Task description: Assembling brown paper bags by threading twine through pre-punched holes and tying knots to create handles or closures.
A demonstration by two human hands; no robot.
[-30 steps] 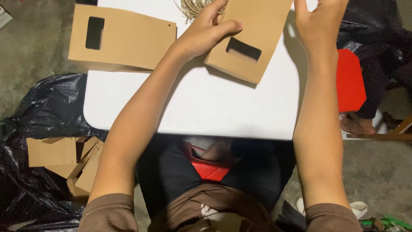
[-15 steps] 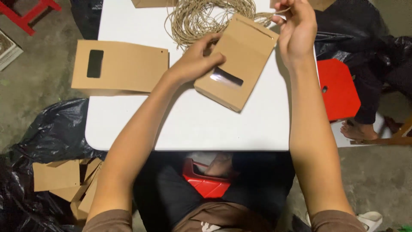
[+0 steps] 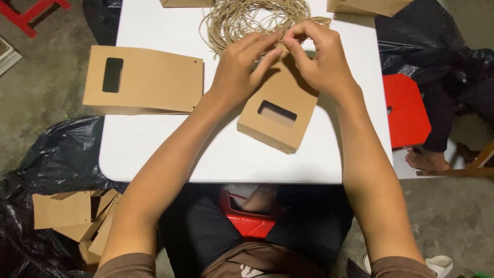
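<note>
A brown paper bag (image 3: 278,116) with a rectangular window lies flat and tilted on the white table (image 3: 170,149). My left hand (image 3: 242,64) and my right hand (image 3: 319,59) meet over its far top edge, fingertips pinched together on a strand of jute twine. The strand leads from a loose coil of twine (image 3: 247,18) just beyond the hands. My fingers hide the bag's top edge and the exact point where the twine meets it.
A second flat brown window bag (image 3: 149,80) overhangs the table's left edge. More bags (image 3: 368,6) sit at the far edge. Black plastic sacks (image 3: 56,159) with brown bags (image 3: 67,213) lie left on the floor. A red stool (image 3: 404,110) and another person's foot (image 3: 424,159) are right.
Both hands have come together over the bag's top edge and pinched the twine. The bag has shifted nearer to me and the view has tilted down.
</note>
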